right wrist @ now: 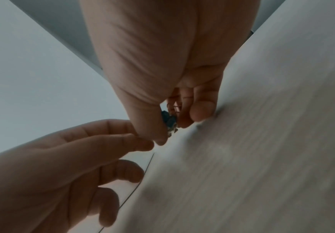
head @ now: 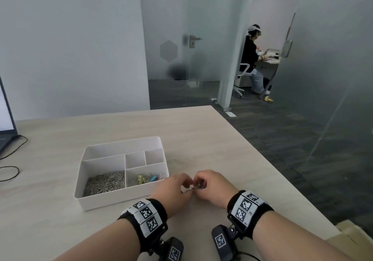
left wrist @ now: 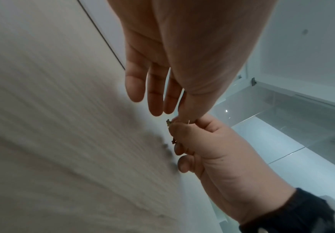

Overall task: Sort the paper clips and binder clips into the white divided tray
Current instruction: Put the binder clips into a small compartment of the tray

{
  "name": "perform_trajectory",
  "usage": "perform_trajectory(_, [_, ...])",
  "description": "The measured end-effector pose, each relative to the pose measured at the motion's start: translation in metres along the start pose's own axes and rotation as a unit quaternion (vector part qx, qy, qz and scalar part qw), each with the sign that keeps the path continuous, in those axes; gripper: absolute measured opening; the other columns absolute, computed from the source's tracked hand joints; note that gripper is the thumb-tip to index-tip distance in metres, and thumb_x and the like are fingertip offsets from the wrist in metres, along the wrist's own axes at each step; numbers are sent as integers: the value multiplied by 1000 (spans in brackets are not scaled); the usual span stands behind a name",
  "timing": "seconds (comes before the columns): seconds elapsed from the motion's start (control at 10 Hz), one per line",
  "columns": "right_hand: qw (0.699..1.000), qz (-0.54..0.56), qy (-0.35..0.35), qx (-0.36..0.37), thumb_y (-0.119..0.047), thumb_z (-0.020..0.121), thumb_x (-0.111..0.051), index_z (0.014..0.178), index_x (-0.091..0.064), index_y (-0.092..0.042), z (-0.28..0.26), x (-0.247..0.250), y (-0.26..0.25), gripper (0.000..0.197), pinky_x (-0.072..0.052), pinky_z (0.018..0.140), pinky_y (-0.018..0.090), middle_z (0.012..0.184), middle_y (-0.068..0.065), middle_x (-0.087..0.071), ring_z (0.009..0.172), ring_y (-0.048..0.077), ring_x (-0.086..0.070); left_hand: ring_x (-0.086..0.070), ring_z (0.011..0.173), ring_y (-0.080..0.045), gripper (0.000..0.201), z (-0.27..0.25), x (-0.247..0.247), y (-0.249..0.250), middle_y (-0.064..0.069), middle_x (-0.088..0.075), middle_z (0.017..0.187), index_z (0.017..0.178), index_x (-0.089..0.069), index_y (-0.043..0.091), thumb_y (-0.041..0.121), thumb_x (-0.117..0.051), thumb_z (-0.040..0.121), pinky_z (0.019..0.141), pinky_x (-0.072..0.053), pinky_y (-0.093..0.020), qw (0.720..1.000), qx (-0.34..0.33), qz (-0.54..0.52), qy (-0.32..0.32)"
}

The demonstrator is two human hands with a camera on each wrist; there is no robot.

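So both hands meet low in the centre of the head view, just right of the white divided tray (head: 121, 197) on the desk (head: 212, 139). My right hand (head: 214, 188) has its fingers curled around a little bunch of clips (head: 198, 186); from the right wrist view I can see a bluish one (right wrist: 167, 118) tucked behind the thumb, right down at the desk surface. My left hand (head: 175, 190) pinches at the same bunch with thumb and forefinger, other fingers loosely spread. In the tray, the lower-left compartment holds a heap of silver paper clips (head: 106, 182), and the compartment right of it has coloured binder clips (head: 147, 179).
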State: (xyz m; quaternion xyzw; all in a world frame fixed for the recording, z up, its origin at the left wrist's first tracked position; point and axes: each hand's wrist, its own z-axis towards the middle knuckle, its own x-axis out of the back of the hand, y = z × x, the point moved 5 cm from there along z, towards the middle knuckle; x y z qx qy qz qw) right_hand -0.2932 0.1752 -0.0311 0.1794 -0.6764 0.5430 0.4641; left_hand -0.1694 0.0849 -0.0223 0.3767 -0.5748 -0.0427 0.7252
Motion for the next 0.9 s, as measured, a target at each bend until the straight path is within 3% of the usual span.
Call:
perform_trajectory(0.1, [1000,19,6,2,-24,79,-70,86,-65,-30,-2,-8,-16,11,-42,67,15,91,-7,-57,74,4,-54,-59,79,-2,20,-24,19,-11,19,-62,102,107,-64,34,34,-63,88,79,-48,-20,999,-18,-27,28])
perform_trajectory(0.2, [995,78,56,14,-22,78,-72,85,-68,-26,5,-7,-45,10,-46,68,19,86,-7,-60,71,5,-55,-58,64,0,14,-47,48,-34,19,-66,92,89,-64,41,28,-67,86,71,-49,-21,993,-9,-81,80])
perform_trajectory(0.3, [989,114,74,53,-21,77,-73,84,-68,-24,19,-11,-86,9,-46,66,21,80,-2,-64,67,7,-54,-55,56,-1,19,-70,79,-60,23,-67,83,81,-66,40,22,-69,85,66,-50,-21,981,23,-125,144])
perform_trajectory(0.4, [989,115,61,74,-24,78,-72,87,-68,-28,33,-23,-119,10,-49,70,25,79,-4,-64,68,8,-55,-61,61,-11,15,-89,106,-89,22,-67,72,81,-70,35,21,-69,86,68,-54,-28,964,72,-162,197])
perform_trajectory(0.5, [994,67,47,73,-24,82,-71,103,-70,-25,46,-34,-138,21,-45,70,22,85,-9,-58,75,8,-55,-62,62,-11,16,-106,127,-111,14,-64,64,79,-71,35,21,-68,86,63,-50,-26,949,100,-173,242])
perform_trajectory(0.6, [997,8,31,74,-22,85,-69,116,-68,-24,54,-40,-144,31,-44,78,20,103,-6,-59,91,10,-58,-53,55,-2,16,-118,141,-124,18,-60,60,78,-70,32,18,-67,86,58,-43,-22,941,112,-160,275])
perform_trajectory(0.7, [997,-16,32,73,-20,86,-67,118,-66,-23,53,-41,-144,32,-44,83,21,113,-3,-58,99,12,-59,-57,66,-5,15,-127,152,-139,11,-65,78,79,-70,31,18,-67,85,64,-44,-22,931,130,-139,311])
perform_trajectory(0.8, [997,-10,36,75,-23,88,-67,115,-69,-21,47,-37,-146,28,-45,88,23,115,-5,-59,102,12,-59,-58,63,-9,16,-130,153,-151,6,-68,79,76,-71,31,18,-66,85,62,-46,-25,923,149,-167,312])
perform_trajectory(0.9, [996,46,57,51,-28,88,-68,107,-72,-23,44,-29,-143,20,-48,84,23,106,-10,-66,94,7,-64,-60,61,-13,17,-129,154,-156,3,-70,72,76,-72,32,19,-66,84,59,-48,-28,915,155,-200,313])
